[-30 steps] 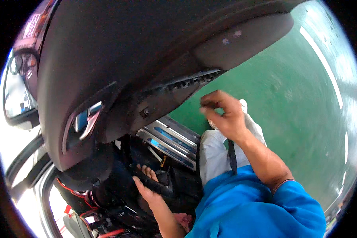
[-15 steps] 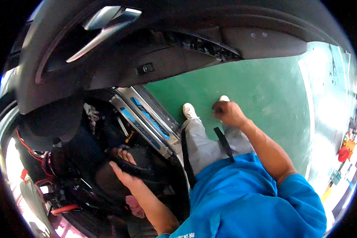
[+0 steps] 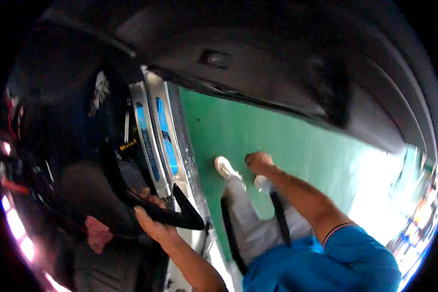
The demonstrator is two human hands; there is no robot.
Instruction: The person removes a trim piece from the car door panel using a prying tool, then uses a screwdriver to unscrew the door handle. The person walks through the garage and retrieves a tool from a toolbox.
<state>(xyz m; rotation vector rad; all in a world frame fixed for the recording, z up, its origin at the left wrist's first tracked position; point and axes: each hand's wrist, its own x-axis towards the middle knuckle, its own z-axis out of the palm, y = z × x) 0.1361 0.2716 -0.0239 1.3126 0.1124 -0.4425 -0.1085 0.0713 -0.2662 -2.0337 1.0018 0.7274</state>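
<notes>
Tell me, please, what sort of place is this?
Probably a car workshop: a car door stands open over a green floor, and the left hand holds a black trim-like piece.

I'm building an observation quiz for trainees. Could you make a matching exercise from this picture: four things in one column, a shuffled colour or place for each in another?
Column one:
1. Black strip
2. Crumpled cloth
3. Floor
4. Shirt

Column two:
A. Green
B. Blue
C. Pink
D. In the left hand

Right pairs: 1-D, 2-C, 3-A, 4-B
</notes>
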